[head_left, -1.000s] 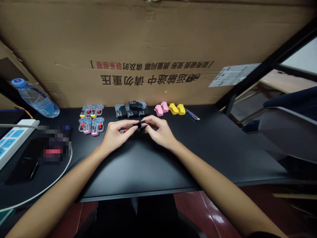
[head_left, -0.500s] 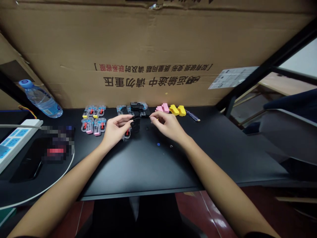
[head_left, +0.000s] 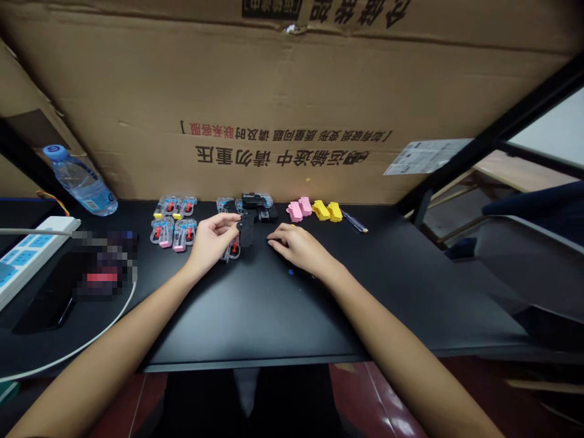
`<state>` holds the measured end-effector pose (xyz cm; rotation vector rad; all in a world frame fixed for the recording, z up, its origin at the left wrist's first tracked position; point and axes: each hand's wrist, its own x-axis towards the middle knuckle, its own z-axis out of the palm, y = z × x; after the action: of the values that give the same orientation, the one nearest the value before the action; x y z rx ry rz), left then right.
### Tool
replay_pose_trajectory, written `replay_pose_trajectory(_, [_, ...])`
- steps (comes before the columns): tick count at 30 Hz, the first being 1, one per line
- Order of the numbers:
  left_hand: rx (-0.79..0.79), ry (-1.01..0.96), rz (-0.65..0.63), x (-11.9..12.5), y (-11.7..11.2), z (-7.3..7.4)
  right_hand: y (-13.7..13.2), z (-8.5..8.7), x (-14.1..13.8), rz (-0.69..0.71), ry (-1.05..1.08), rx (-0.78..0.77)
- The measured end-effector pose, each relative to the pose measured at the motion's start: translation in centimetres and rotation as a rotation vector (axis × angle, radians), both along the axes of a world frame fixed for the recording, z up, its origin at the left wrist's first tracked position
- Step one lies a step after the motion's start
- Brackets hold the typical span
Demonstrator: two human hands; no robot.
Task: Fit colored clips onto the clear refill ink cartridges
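My left hand (head_left: 213, 240) pinches a flat black plastic part (head_left: 247, 231), held up above the table between thumb and fingers. Just below that hand lies a clear plastic piece with a red insert (head_left: 234, 248), partly covered by the hand and the part. My right hand (head_left: 298, 246) rests low over the table, thumb and fingertips drawn together at a spot where a tiny black piece lay; whatever is between them is hidden. Behind the hands lies a black and clear toy pistol (head_left: 258, 201). A small blue bit (head_left: 291, 272) lies near my right wrist.
Clear toy bodies with yellow tips (head_left: 176, 207) and pink tips (head_left: 174, 233) lie left. Pink parts (head_left: 300, 209), yellow parts (head_left: 327, 210) and a pen-like tool (head_left: 354, 220) lie right. A bottle (head_left: 82, 180), power strip (head_left: 34, 255) and phone (head_left: 48, 292) occupy the left; cardboard (head_left: 292, 91) stands behind.
My right hand has moved down and slightly left onto the table, over the tiny black piece. My left hand keeps hold of the black part. The view has tilted up slightly.
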<state>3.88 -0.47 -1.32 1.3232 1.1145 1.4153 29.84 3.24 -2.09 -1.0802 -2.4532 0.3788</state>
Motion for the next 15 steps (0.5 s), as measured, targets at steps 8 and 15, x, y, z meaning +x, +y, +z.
replay_pose_trajectory(8, [-0.069, -0.026, -0.099, 0.5, -0.4, 0.1, -1.2, 1.1, -1.6, -0.024, 0.331, -0.034])
replay_pose_trajectory(15, [-0.07, 0.02, -0.107, 0.6, -0.7, 0.5, -3.2, 2.3, -3.1, 0.087, 0.512, 0.036])
